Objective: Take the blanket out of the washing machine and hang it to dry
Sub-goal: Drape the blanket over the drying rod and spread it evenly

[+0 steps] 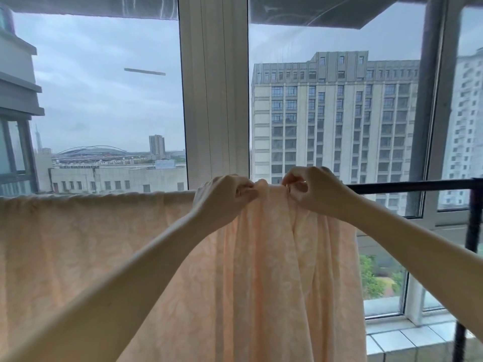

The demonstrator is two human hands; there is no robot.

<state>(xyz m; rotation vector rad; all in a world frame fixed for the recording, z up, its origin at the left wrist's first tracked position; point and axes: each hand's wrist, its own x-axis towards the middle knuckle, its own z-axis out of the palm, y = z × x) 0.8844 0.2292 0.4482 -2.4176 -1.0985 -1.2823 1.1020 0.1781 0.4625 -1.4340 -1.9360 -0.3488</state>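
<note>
Pale peach patterned fabric blanket (264, 270) draped over black metal drying rail (407, 186), left hand (222, 197) and right hand (311, 190) pinching its bunched top edge – fingers curled tight – bare rail free rightward, no readable writing.

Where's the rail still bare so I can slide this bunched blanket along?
Bare rail runs from the right hand to the black upright post. Left of the left hand the blanket already covers it to the frame edge; between the hands the fabric is bunched.
</note>
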